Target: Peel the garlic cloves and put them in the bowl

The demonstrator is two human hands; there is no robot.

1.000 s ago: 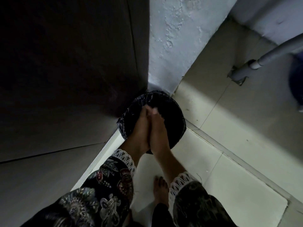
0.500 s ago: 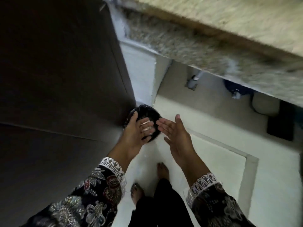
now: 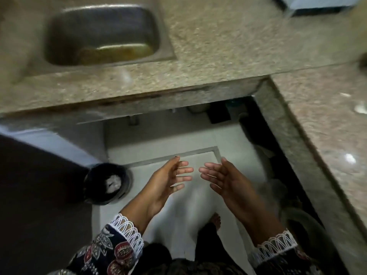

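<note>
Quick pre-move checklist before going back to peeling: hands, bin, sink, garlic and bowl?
1. Left hand free: ok, fingers straight, holding nothing.
2. Right hand free: ok, open, palms facing each other, apart.
3. Hands clear of the black bin: ok, bin sits on the floor to the left, pale scraps inside.
4. Sink usable for rinsing: cannot tell, blurred; something yellowish lies at the bottom.
5. Garlic cloves and bowl located: not ok, neither in view.

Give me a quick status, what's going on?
Left hand open, right hand open, both empty. No garlic or bowl in view. Bin on floor at left, sink ahead.
</note>
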